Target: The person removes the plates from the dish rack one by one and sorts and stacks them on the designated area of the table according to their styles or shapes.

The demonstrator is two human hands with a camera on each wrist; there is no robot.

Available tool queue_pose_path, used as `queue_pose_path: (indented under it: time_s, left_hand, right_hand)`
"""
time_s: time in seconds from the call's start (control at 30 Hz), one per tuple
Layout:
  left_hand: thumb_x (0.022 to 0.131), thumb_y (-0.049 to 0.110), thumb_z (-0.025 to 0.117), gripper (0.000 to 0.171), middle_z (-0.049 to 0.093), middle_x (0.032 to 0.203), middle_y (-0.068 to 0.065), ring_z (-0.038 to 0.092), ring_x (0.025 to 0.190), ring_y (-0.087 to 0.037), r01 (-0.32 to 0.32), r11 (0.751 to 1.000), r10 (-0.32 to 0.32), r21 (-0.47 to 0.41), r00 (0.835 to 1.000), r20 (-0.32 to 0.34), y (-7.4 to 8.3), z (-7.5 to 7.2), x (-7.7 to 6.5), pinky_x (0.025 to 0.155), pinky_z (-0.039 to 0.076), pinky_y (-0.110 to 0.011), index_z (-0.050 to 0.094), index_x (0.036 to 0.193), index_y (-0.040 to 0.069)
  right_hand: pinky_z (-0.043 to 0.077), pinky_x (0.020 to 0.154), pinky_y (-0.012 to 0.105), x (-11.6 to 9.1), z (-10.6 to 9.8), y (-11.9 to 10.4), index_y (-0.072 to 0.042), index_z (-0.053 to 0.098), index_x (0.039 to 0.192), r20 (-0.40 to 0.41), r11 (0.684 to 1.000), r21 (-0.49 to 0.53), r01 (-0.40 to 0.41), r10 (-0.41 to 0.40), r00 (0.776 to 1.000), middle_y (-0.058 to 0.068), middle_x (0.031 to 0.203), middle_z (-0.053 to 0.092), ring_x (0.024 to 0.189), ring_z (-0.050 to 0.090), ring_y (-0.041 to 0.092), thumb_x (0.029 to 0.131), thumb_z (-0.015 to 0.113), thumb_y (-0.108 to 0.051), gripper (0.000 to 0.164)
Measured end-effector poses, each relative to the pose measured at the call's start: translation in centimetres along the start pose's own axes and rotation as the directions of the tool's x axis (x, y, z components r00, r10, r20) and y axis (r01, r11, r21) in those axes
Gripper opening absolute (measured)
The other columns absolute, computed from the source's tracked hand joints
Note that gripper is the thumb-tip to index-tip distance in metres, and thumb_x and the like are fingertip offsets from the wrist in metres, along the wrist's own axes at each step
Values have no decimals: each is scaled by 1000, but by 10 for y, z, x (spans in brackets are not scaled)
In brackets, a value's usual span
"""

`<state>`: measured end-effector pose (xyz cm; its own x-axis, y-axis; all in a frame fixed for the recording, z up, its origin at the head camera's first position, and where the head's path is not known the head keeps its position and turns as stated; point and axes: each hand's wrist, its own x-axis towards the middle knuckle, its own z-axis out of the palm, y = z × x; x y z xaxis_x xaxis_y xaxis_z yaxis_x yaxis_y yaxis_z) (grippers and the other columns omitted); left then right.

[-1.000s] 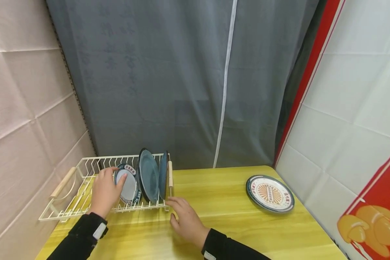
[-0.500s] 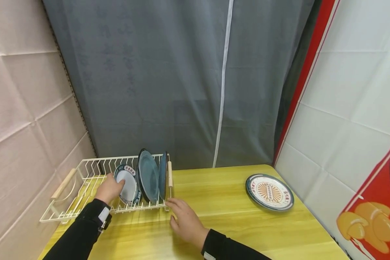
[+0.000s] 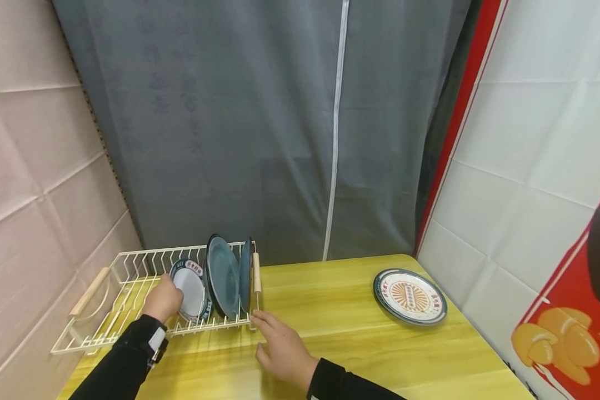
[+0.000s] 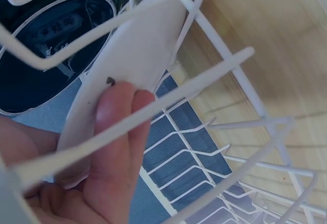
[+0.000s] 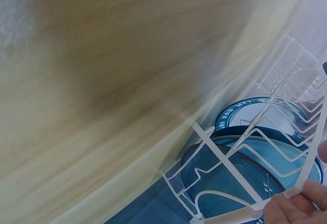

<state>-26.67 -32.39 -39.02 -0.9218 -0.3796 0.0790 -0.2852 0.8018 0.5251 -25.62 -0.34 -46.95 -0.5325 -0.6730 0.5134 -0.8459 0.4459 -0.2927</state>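
A cream wire dish rack (image 3: pixel 125 300) with wooden handles stands at the left of the table. My left hand (image 3: pixel 165 299) grips the left edge of a small white plate (image 3: pixel 189 290) with a blue patterned rim, upright in the rack. In the left wrist view its fingers (image 4: pixel 115 116) press the plate's plain white back (image 4: pixel 138 45); the thumb is largely hidden behind the plate. Larger blue plates (image 3: pixel 224 278) stand on edge to its right. My right hand (image 3: pixel 284 347) touches the rack's front right corner with extended fingers, thumb apart.
A white plate (image 3: pixel 410 296) with an orange sunburst and dark rim lies flat at the table's right, possibly stacked on another. A grey curtain (image 3: pixel 205 139) hangs behind the yellow wood-grain table (image 3: pixel 325 300). White sheeting flanks both sides.
My left hand has gone from the small plate's upper left edge down to its lower left side, fingers closing on it. The right hand stays at the rack corner. The view has shifted slightly.
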Motion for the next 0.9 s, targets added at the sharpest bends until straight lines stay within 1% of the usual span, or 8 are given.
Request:
queue_pose_path:
  time_s: [0.13, 0.2, 0.37, 0.47, 0.53, 0.6, 0.7, 0.9]
  left_hand:
    - [93, 4, 42, 57, 57, 89, -42, 62, 70, -45, 2, 1000, 0, 28, 996, -84, 1, -4, -6, 58, 51, -49, 21, 136, -26]
    - [94, 4, 41, 53, 57, 90, -45, 62, 71, -51, -6, 1000, 9, 17, 986, -169, 3, -9, -11, 58, 50, -54, 24, 135, -26]
    - [97, 4, 37, 43, 56, 87, -47, 60, 71, -60, -67, 997, 46, -33, 904, -425, 13, -30, -22, 56, 45, -63, 30, 130, -24]
    - [100, 4, 37, 44, 55, 94, -48, 57, 80, -64, -118, 992, 72, -50, 833, -548, 20, -42, -27, 64, 43, -67, 31, 134, -23]
    - [102, 6, 38, 47, 54, 104, -50, 55, 89, -66, -145, 986, 70, -79, 800, -596, 25, -47, -31, 71, 42, -70, 29, 140, -20]
    - [104, 9, 38, 50, 52, 112, -50, 53, 96, -66, -165, 980, 62, -110, 780, -622, 30, -52, -36, 77, 42, -72, 27, 145, -17]
    - [107, 13, 36, 54, 50, 125, -49, 53, 105, -66, -187, 964, 28, -190, 779, -627, 37, -55, -43, 84, 42, -73, 21, 153, -11]
    - [106, 17, 39, 56, 50, 130, -46, 52, 109, -63, -273, 915, -12, -298, 719, -694, 48, -54, -54, 89, 40, -73, 24, 155, -5]
  right_hand:
    - [49, 77, 13, 0, 1, 0, -5, 52, 148, 17, 1000, 28, -6, 6, 1000, 8, 153, 49, 117, 63, 15, 91, 70, -11, 60]
    - [42, 65, 10, 0, 2, 1, -5, 52, 148, 26, 999, 45, -13, 12, 1000, 8, 152, 49, 97, 65, 6, 91, 69, -10, 59]
    - [36, 55, 9, 0, 2, 2, -5, 52, 148, 22, 998, 61, -24, 23, 999, 7, 152, 49, 57, 39, -7, 91, 69, -10, 59]
    - [35, 54, 9, 0, 1, 3, -5, 52, 148, 0, 998, 59, -19, 19, 1000, 9, 151, 50, 52, 32, -7, 91, 69, -9, 60]
    - [35, 53, 9, 1, 0, 3, -4, 52, 147, -10, 998, 57, -14, 15, 1000, 10, 151, 51, 53, 32, -7, 90, 69, -9, 60]
    - [35, 54, 9, 1, 0, 4, -3, 52, 147, -16, 998, 60, -11, 12, 1000, 11, 151, 51, 55, 34, -6, 90, 69, -9, 60]
    - [36, 55, 9, 2, 1, 4, -3, 52, 147, -19, 998, 66, -11, 12, 1000, 11, 151, 50, 58, 36, -6, 89, 70, -9, 60]
    - [37, 55, 10, 2, 3, 5, -4, 52, 147, -5, 996, 83, -19, 20, 1000, 9, 152, 50, 56, 38, -5, 89, 70, -8, 61]
